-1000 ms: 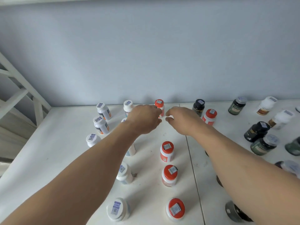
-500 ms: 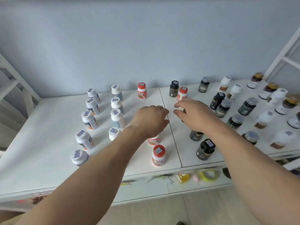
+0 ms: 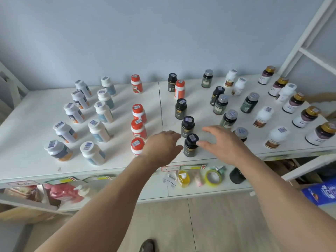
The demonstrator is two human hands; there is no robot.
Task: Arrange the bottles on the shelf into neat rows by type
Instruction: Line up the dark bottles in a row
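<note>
Hands, left hand (image 3: 162, 148) and right hand (image 3: 222, 144), hover spread, flanking black bottle (image 3: 190, 145).

Nearest red-capped bottle (image 3: 136, 145) partly behind left hand (image 3: 161, 148), labels unreadable

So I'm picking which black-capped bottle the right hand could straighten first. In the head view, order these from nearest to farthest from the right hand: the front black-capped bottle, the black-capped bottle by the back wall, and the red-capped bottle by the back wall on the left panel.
1. Front black-capped bottle, just left of the right hand's fingertips.
2. Black-capped bottle by the back wall, far behind.
3. Red-capped bottle by the back wall, farther left.
</note>
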